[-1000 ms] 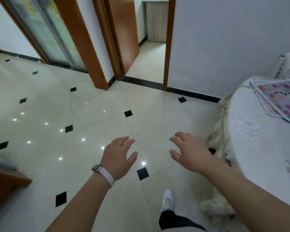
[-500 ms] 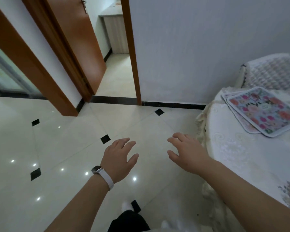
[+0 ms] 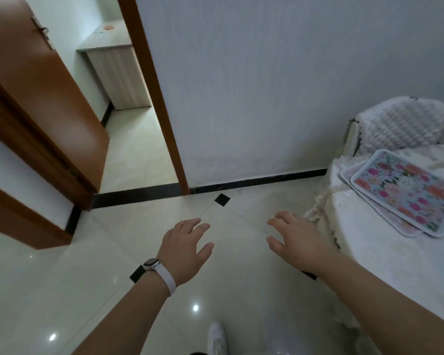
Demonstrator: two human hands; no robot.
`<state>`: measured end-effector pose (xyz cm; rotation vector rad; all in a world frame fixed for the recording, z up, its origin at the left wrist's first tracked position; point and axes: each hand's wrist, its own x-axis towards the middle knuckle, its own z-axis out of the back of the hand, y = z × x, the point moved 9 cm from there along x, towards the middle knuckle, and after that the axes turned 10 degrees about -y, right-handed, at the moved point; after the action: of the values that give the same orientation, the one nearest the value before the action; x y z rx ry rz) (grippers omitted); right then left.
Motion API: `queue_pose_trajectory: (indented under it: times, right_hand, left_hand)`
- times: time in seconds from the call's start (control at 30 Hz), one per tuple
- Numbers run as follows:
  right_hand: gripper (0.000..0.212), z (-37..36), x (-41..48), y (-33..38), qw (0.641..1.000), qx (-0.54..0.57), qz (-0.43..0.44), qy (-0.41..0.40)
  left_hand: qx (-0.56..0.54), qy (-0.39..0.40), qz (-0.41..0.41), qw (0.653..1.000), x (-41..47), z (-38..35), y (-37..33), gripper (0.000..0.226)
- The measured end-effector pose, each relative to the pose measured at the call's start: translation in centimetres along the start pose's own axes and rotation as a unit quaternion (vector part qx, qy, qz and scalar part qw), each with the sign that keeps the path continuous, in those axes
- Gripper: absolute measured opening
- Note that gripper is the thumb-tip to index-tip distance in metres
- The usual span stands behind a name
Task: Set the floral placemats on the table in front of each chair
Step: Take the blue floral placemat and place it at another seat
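Observation:
A stack of floral placemats (image 3: 405,190) lies near the left edge of a round table (image 3: 369,254) draped in a white cloth, at the right of the view. Behind the table stands a chair (image 3: 400,124) with a quilted white cover. My left hand (image 3: 185,249), with a white watch band at the wrist, hovers palm down over the tiled floor, fingers relaxed and holding nothing. Closer to the table's fringe, my right hand (image 3: 295,239) also hangs palm down, spread and empty, left of the placemats.
A white wall (image 3: 254,93) faces me, with a black skirting along its foot. An open brown door (image 3: 41,103) and doorway lead to another room with a cabinet (image 3: 116,73). My white shoe (image 3: 217,339) stands on the glossy tiles.
The view has swung right and up: the table and placemats have come further into view and the chair has appeared. Both hands stay spread and empty in front of me.

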<state>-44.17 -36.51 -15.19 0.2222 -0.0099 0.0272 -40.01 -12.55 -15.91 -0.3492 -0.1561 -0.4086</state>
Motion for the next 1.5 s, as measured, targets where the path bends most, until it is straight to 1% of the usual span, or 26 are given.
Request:
queue_pose_trajectory:
  times: [0.1,0.27,0.47,0.63,0.8,1.0,1.1,1.23,1.3,1.43,1.5]
  right_hand:
    - [0.050,0.9,2.5,-1.3,0.999,-0.007,-0.046,-0.022]
    - [0.050,1.7,3.8,-5.1,0.992,-0.005,-0.118,-0.037]
    - [0.048,1.9,4.6,-12.2,0.978,-0.007,-0.202,-0.056]
    - [0.047,0.6,8.4,-18.5,0.970,0.024,-0.235,-0.057]
    - [0.048,1.0,10.9,-25.5,0.957,0.057,-0.276,-0.066]
    - [0.053,2.9,10.8,-33.9,0.940,0.061,-0.326,-0.080]
    - [0.048,3.9,9.5,-36.9,0.925,0.068,-0.361,-0.096]
    - [0.050,4.0,6.4,-39.8,0.901,0.066,-0.415,-0.105]
    - [0.052,3.5,4.4,-41.1,0.882,0.078,-0.452,-0.108]
    - [0.050,2.1,1.2,-42.7,0.842,0.107,-0.515,-0.117]
    - [0.050,1.2,-0.1,-43.2,0.822,0.117,-0.545,-0.116]
  left_hand:
    - [-0.011,0.025,-0.043,0.999,4.8,-1.1,0.0,0.063]
    - [-0.031,0.041,-0.112,0.992,11.3,-3.6,-2.5,0.061]
    - [-0.049,0.062,-0.196,0.977,19.0,-7.9,-6.9,0.054]
    - [-0.037,0.074,-0.229,0.970,25.3,-10.9,-10.3,0.051]
    - [-0.026,0.120,-0.271,0.955,31.1,-14.5,-15.9,0.053]
    - [-0.045,0.116,-0.320,0.939,37.7,-17.4,-24.2,0.055]
    - [-0.057,0.140,-0.352,0.924,39.4,-19.4,-28.4,0.056]
    - [-0.058,0.167,-0.404,0.897,40.5,-22.2,-33.6,0.060]
    - [-0.063,0.181,-0.437,0.879,40.8,-23.5,-36.4,0.067]
    - [-0.076,0.212,-0.482,0.847,41.3,-26.0,-41.6,0.063]
    - [-0.073,0.238,-0.499,0.830,41.6,-27.9,-43.7,0.065]
